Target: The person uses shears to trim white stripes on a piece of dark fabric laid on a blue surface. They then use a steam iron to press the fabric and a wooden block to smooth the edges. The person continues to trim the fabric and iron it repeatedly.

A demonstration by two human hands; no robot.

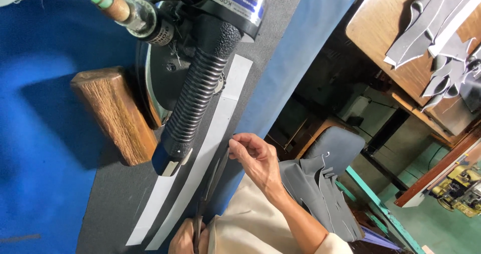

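- Left hand [184,238], at the bottom edge of the view, is closed around the near end of a dark grey fabric strip [213,176]; only part of this hand shows.
- Right hand [255,156] sits further up, thumb and fingertips pinched narrow on the far end of the same dark strip, which runs between the two hands along the edge of the grey pressing pad [120,194].
- Just beside the dark strip lies a long, pale, curved strip [200,159], flat on the pad and reaching from near the left hand up past the iron.
- Resting over the pale strip's inner side is a steam iron [193,83] with a black ribbed handle, its hose fitting leading off at the top.
- A wooden block [117,116] lies next to the iron on the blue cover [35,149].
- Beyond the board's edge, a heap of grey cut pieces [320,184] sits near the right forearm; more grey pieces [436,33] lie on a wooden table, well apart.
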